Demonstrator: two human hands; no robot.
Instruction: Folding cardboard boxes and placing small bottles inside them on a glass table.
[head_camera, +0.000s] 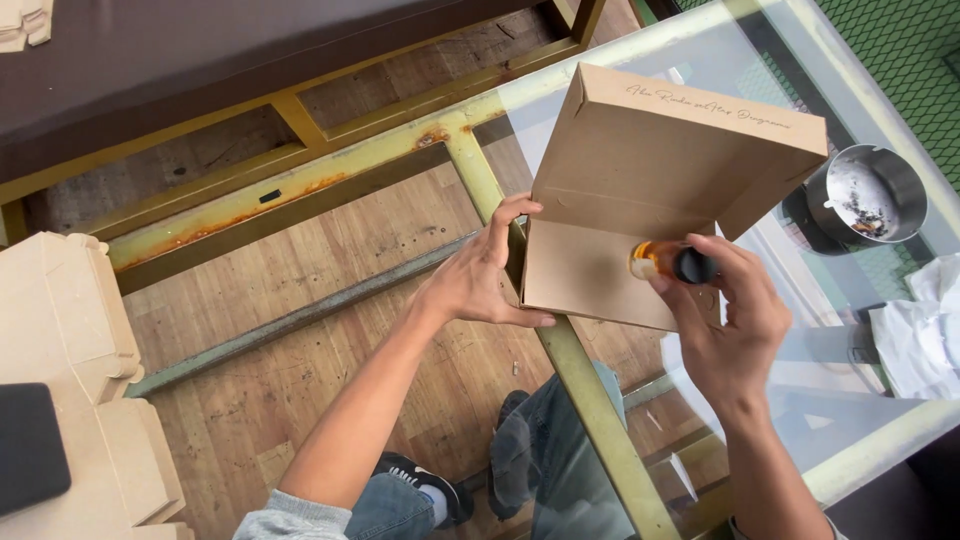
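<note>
An open brown cardboard box with its lid raised lies on a glass tabletop. My left hand grips the box's left wall, thumb along the front edge. My right hand holds a small amber bottle with a black cap on its side, just above the box's inner floor at the right.
A metal ashtray with ash stands right of the box, white cloth below it. Flat cardboard boxes are stacked at the left. A rusty yellow frame carries the glass over a wooden floor; my legs and shoes show beneath.
</note>
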